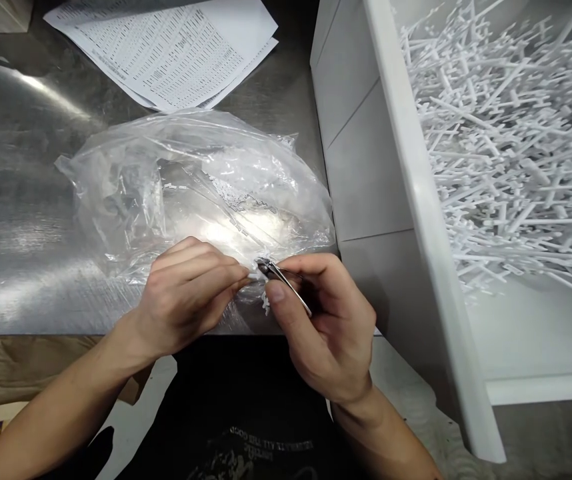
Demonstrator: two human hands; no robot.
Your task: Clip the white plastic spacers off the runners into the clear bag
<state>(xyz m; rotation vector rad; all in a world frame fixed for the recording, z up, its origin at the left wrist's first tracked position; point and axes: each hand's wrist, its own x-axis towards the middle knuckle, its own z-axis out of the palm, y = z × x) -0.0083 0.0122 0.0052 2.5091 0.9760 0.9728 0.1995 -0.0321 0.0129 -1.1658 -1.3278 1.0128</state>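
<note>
My right hand (pixel 323 320) is closed on a metal nail clipper (pixel 286 283), its jaws pointing up and left. Close beside the jaws, my left hand (pixel 193 293) pinches the end of a small white plastic piece (pixel 255 275). The rest of that piece is hidden by the fingers and the clipper. Small white bits (pixel 266 301) show just below the jaws. Behind both hands a clear plastic bag (pixel 121 180) lies on the metal table (pixel 21 267), with many tiny white pieces (pixel 231 193) in or under its film.
A white bin (pixel 421 200) stands at the right, its wall close to my right hand, holding a heap of thin white plastic sticks (pixel 521 147). Printed sheets (pixel 176 53) lie at the back. Brown paper (pixel 16 367) is below the table edge at left.
</note>
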